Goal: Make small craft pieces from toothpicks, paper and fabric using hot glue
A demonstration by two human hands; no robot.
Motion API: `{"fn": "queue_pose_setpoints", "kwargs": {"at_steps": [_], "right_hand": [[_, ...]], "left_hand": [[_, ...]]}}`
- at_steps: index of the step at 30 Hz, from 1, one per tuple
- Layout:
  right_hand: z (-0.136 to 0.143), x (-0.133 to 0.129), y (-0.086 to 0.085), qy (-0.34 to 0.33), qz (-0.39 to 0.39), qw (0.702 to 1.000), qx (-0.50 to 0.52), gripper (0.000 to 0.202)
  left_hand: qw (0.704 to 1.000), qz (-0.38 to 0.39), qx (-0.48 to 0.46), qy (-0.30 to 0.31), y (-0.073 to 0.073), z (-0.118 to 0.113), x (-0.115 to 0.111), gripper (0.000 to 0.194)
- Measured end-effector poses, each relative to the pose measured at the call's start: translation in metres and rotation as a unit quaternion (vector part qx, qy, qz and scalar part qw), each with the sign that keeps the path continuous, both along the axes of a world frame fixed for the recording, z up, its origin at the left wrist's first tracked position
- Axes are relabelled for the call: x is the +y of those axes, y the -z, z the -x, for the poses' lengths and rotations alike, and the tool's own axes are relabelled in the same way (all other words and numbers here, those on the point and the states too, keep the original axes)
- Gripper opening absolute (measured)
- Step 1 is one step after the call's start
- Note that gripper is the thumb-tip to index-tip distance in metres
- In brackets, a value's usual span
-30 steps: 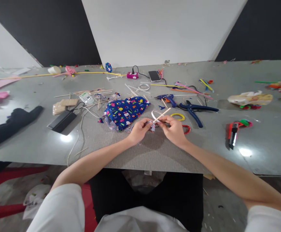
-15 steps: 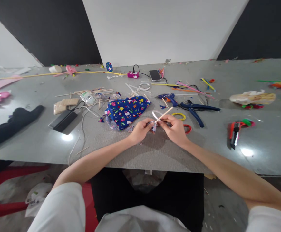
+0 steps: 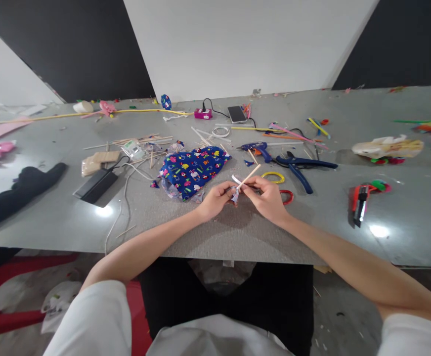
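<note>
Close together above the front of the table, both my hands are closed around small pieces. Between the fingertips of my left hand (image 3: 217,200) is a little scrap of fabric (image 3: 235,196), pale on the side that shows. A thin wooden stick (image 3: 251,174) slants up and right from that scrap. My right hand (image 3: 267,199) pinches a narrow white strip (image 3: 236,179) beside the stick; whether its fingers also grip the stick is hard to see. Blue patterned fabric (image 3: 195,170) lies just beyond my left hand. Yellow (image 3: 274,177) and red (image 3: 286,197) rings rest near my right hand.
Behind the right hand lie a blue glue gun (image 3: 259,150) and blue-handled cutters (image 3: 300,170). A utility knife (image 3: 361,206) is at the right. Left are a black adapter (image 3: 99,185), a cable and wooden sticks (image 3: 137,141). A phone (image 3: 237,114) lies further back.
The white strip, earlier a wider loop above my fingers, now shows as a short end nearer my left hand. The stick's upper end has shifted slightly left. Both hands stay nearly in place.
</note>
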State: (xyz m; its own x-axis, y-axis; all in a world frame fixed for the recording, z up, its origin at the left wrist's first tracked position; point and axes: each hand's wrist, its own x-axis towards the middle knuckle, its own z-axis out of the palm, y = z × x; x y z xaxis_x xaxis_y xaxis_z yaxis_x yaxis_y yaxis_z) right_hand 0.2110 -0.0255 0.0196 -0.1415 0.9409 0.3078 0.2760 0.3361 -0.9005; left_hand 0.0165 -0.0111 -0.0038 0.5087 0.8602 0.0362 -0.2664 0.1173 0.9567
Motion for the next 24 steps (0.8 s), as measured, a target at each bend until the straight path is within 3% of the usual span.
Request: {"fn": "queue_pose_setpoints", "kwargs": {"at_steps": [10, 17, 24], "right_hand": [[0.001, 0.001, 0.004, 0.0, -0.002, 1.0, -0.021, 0.016], [0.003, 0.0, 0.002, -0.009, -0.014, 0.999, -0.032, 0.013], [0.002, 0.001, 0.005, -0.014, -0.012, 1.0, -0.023, 0.017]], "left_hand": [[0.997, 0.059, -0.035, 0.026, 0.0, -0.004, -0.006, 0.044], [0.998, 0.048, 0.027, -0.014, -0.008, -0.005, -0.011, 0.027], [0.999, 0.003, 0.044, -0.018, -0.004, -0.006, -0.011, 0.043]]}}
